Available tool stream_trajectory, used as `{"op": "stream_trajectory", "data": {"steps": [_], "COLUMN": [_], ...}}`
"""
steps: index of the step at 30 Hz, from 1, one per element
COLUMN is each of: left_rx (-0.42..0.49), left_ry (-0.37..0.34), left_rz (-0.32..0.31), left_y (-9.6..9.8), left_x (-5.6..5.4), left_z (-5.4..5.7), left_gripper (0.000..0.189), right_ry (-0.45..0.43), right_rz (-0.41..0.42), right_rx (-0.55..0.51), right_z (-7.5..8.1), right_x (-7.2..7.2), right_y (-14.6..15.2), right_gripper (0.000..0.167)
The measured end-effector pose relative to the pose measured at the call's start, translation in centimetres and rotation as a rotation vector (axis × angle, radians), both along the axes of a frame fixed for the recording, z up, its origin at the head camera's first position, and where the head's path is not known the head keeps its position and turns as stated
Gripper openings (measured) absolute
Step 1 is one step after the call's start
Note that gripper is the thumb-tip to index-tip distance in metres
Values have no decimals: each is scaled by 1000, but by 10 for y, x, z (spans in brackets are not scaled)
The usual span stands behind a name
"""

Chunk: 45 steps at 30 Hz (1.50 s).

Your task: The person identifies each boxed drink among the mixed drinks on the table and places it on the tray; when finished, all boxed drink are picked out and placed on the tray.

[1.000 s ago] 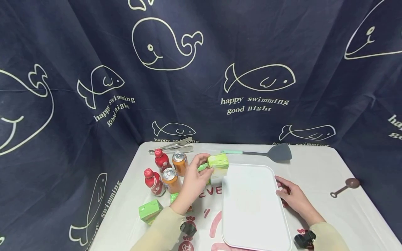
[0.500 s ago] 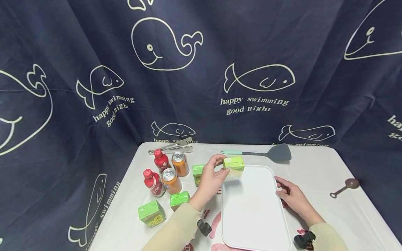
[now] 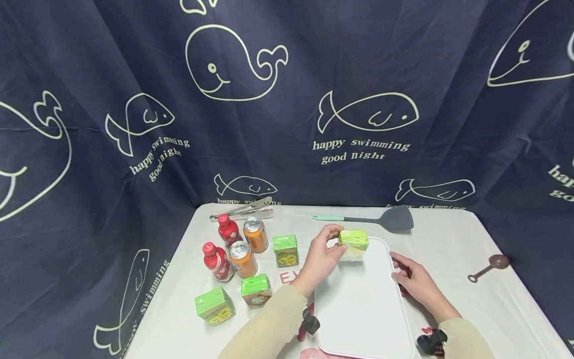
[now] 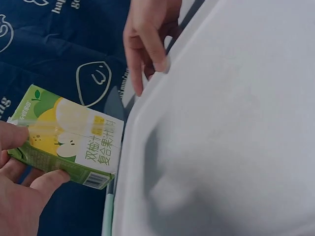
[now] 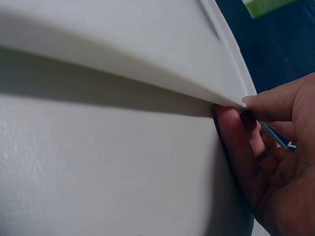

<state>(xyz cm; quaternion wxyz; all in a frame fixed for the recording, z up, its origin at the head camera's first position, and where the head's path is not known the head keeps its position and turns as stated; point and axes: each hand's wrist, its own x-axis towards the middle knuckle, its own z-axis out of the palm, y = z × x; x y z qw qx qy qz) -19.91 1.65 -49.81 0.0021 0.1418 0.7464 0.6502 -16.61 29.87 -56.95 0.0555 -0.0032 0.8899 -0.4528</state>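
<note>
My left hand (image 3: 319, 260) grips a green and white juice box (image 3: 353, 245) by its left end, over the far part of a white tray (image 3: 364, 314). Yellow fruit and printed characters show on the juice box (image 4: 74, 132) in the left wrist view. On the tray's right side, my right hand (image 3: 419, 283) pinches the rim. Seen from the right wrist, the thumb (image 5: 275, 102) lies on top of that rim and fingers are tucked beneath it. The tray's surface carries the shadow of the left hand and box.
Left of the tray stand several green juice boxes (image 3: 285, 251), two orange cans (image 3: 242, 259) and two red bottles (image 3: 218, 262). Metal tongs (image 3: 244, 209) and a spatula (image 3: 390, 219) lie along the back edge. A brown scoop (image 3: 497, 263) lies at the right.
My left hand has carried the juice box rightward, from the tray's left edge to above its far part. The green boxes behind that arm have come into sight. My right hand stays at the rim.
</note>
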Motion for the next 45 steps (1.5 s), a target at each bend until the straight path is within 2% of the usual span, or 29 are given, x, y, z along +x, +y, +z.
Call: {"op": "stream_trajectory", "data": {"steps": [8,13,18,26,36,45], "left_rx": [40,20,13,-5,-10,2], "left_ry": [-14,-13,-22,-39,-51,-67], "left_rz": [-20,-41,-36,-26,-18,-40], "left_y": [22,33,40,42,44,49], "left_x": [-7,-12,-16,-17,-20,-21], "left_z": [-15,-20,-27,-33,-38,-41], "left_gripper": [44,43,43,43,42,40], "right_ry": [-12,-23,-32,-39,-38,-31], "right_rz": [3,4,-2,-13,-16,-23], "right_rx": [17,13,18,-20,-6,9], "right_z": [0,2,2,2,3,0], "right_x": [-2,-3,-4,-5,-5,0], "right_y": [-2,-3,-5,-11,-11,-4], "right_gripper": [61,61,61,61,61,62]}}
